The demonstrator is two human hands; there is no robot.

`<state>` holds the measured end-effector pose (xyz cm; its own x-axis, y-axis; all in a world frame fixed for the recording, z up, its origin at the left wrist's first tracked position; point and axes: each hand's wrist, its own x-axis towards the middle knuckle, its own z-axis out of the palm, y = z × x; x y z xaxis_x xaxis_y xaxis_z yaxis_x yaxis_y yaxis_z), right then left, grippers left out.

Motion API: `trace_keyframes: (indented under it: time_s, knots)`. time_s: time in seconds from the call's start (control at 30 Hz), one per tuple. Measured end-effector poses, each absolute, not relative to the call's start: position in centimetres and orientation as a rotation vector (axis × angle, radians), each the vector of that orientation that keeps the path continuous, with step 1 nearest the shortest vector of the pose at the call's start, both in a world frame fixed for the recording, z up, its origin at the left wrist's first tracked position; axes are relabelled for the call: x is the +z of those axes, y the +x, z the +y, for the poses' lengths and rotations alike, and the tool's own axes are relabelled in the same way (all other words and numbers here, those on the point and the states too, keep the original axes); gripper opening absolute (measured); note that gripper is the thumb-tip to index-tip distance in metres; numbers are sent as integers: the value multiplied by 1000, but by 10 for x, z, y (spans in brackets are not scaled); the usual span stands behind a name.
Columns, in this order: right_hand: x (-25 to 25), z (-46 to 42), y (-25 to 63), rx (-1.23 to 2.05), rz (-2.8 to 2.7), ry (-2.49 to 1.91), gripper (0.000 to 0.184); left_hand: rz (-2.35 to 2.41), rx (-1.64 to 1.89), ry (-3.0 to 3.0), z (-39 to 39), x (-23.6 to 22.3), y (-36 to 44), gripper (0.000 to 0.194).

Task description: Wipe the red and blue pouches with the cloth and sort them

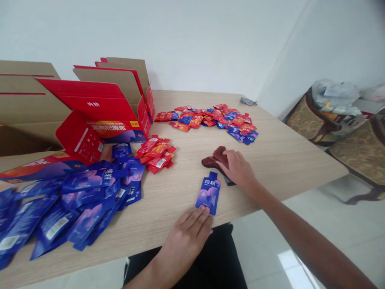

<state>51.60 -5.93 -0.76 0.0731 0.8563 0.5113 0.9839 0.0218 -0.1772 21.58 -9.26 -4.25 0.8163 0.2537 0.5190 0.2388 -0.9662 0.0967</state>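
A blue spouted pouch (208, 193) with white lettering lies flat near the table's front edge. The fingertips of my left hand (191, 228) rest on its lower end, stretched out and pressing it to the table. Just beyond the pouch, my right hand (236, 168) is closed on a brown cloth (212, 159), which is bunched up with its fold lifted. A dark grey edge shows under the cloth, partly hidden by the right hand. A small stack of red pouches (158, 154) lies to the left.
Many blue pouches (87, 200) are heaped at the left front. Open red cartons (108, 100) stand behind them. A mixed row of red and blue pouches (207, 118) lies at the back, near a grey crumpled wrapper (248, 101). Patterned chairs (361, 152) stand to the right.
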Motion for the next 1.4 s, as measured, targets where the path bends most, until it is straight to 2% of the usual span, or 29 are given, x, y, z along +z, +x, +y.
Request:
trace_keyframes:
  time_s: [0.13, 0.23, 0.37, 0.5, 0.6, 0.73, 0.8, 0.9, 1.0, 1.1, 1.2, 1.4]
  knots:
    - [-2, -81, 527, -416, -1440, -1909, 52, 463, 732, 2895, -91, -25, 220, 42]
    - [-6, -107, 526, -299, -1220, -1916, 60, 545, 683, 2897, -92, -18, 228, 50]
    - [-20, -134, 520, -107, -1055, -1952, 63, 631, 596, 2993, -94, -31, 239, 72]
    - [-33, -147, 515, 10, -906, -1951, 64, 620, 545, 3112, -94, -45, 235, 56]
    - [-37, -149, 513, 19, -820, -1924, 66, 507, 564, 3089, -95, -38, 222, 43]
    - [-38, -148, 513, -16, -793, -1906, 67, 359, 747, 2836, -91, -17, 206, 37]
    - [-39, -147, 513, -18, -779, -1916, 68, 481, 902, 2622, -86, -10, 202, 32]
    - [-40, -147, 514, 3, -755, -1932, 69, 886, 1086, 2240, -72, -4, 203, 38]
    - [-39, -147, 514, 7, -732, -1940, 71, 1097, 1074, 2097, -57, -3, 206, 41]
    - [-38, -148, 514, 38, -721, -1950, 73, 1130, 994, 2244, -49, -8, 208, 32]
    - [-37, -149, 514, 64, -722, -1961, 74, 1228, 857, 2439, -50, -16, 208, 31]
    - [-33, -148, 512, 56, -715, -1981, 75, 1210, 613, 2765, -67, -19, 197, 52]
